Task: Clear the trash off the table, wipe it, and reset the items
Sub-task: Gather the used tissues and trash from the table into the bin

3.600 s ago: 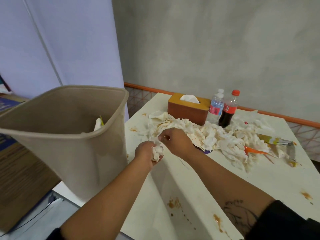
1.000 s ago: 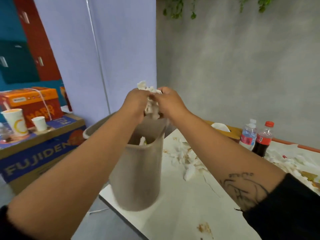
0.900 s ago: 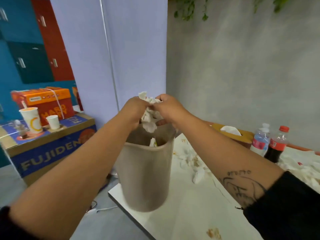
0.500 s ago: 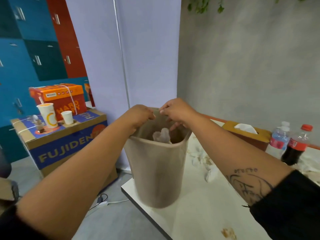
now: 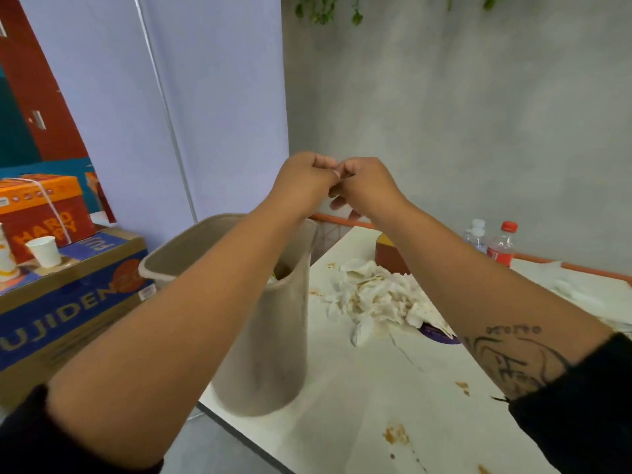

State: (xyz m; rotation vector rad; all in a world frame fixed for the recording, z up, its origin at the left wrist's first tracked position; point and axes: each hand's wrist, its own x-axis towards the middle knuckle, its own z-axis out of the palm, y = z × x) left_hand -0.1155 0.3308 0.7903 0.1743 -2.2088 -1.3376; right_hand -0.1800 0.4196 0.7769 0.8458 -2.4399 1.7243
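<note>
Above the bin (image 5: 266, 340), the left hand (image 5: 304, 179) and right hand (image 5: 366, 186) meet knuckle to knuckle, each grip curled shut with fingertips touching; whether anything is pinched between them cannot be told. The bin stands on the bench (image 5: 359, 405) at its left edge. Soiled tissues (image 5: 376, 299) lie heaped just right of it, near a tissue box (image 5: 390, 254) and two bottles (image 5: 492, 241). Brown stains (image 5: 396, 434) spot the near bench.

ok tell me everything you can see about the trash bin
The trash bin is a tall, plain beige container, plastic by its look, with a rolled rim and open top. It stands upright at the near left edge of the white table, partly hidden behind the person's left forearm. A little trash shows inside.
</note>
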